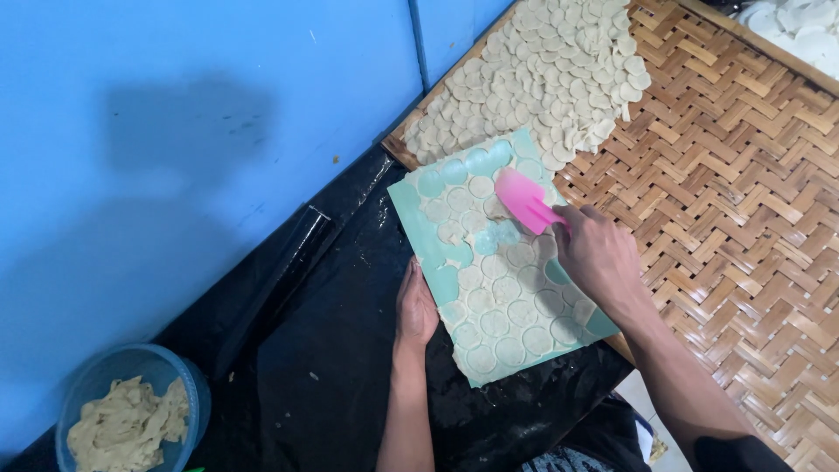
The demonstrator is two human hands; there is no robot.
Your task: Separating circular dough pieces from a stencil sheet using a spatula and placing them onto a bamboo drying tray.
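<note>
A teal cutting board (418, 225) lies tilted between a black sheet and a woven tray, covered with thin dough cut into round discs (495, 324). My left hand (414, 308) holds the board's left edge. My right hand (599, 259) grips a pink scraper (523, 200), whose blade rests on the discs near the board's upper middle. Bare teal patches show where discs are gone.
The woven bamboo tray (734, 183) carries a heap of cut dough discs (542, 74) at its far left. A black rolling pin (278, 280) lies beside the blue wall. At the lower left, a blue bowl (193, 392) holds dough scraps. More white discs (800, 31) sit at the top right.
</note>
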